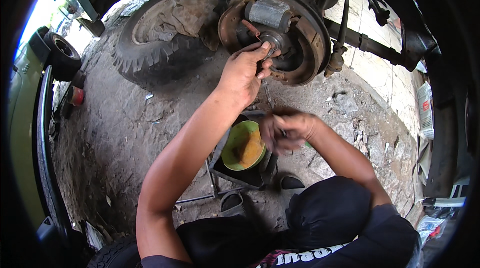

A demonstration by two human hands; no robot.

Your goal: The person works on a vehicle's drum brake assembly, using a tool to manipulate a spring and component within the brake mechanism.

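My left hand (pixel 248 70) reaches up to an open drum brake, thumb and fingertips pinched in front of its hub (pixel 272 42). A small rust-red spring (pixel 250 28) runs down to the thumb, its bent wire end between my fingertips. A thin metal piece (pixel 267 94) shows just below that hand; what it belongs to is hidden. Lower right, my right hand (pixel 288 130) is smeared by motion beside a green bowl (pixel 226 149) with orange-brown residue. Inside the backing plate (pixel 231 15) are a silver cylinder (pixel 269 12) and a curved brake shoe (pixel 311 43).
A large tyre (pixel 131 53) topped with a crumpled brown cloth (pixel 175 15) lies left of the brake. The bowl sits in a dark container (pixel 260 180) between my feet, near a long metal bar (pixel 200 198). An axle beam (pixel 370 45) extends right.
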